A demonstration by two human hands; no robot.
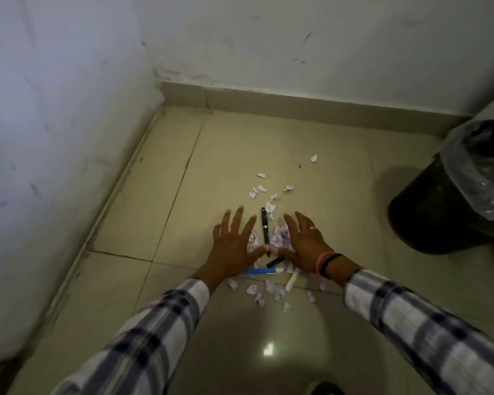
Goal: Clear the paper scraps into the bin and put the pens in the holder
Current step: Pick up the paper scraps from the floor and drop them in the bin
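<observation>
In the head view, little appears done: paper scraps (271,208) are strewn across the tiled floor (160,195), with a black pen (265,227) and a blue pen (261,271) among them. The lined bin (451,201) stands well apart at right; no holder is seen. The left hand (234,243) and right hand (305,240) are spread flat either side of the heap, nothing gripped.

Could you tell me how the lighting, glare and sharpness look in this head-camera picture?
Head view: dim, with a bright glare patch on the glossy floor tiles; the bin casts a dark shadow to its left; wide-angle bending curves the skirting; the plaid sleeves look soft; both the left hand and right hand are spread open.
</observation>
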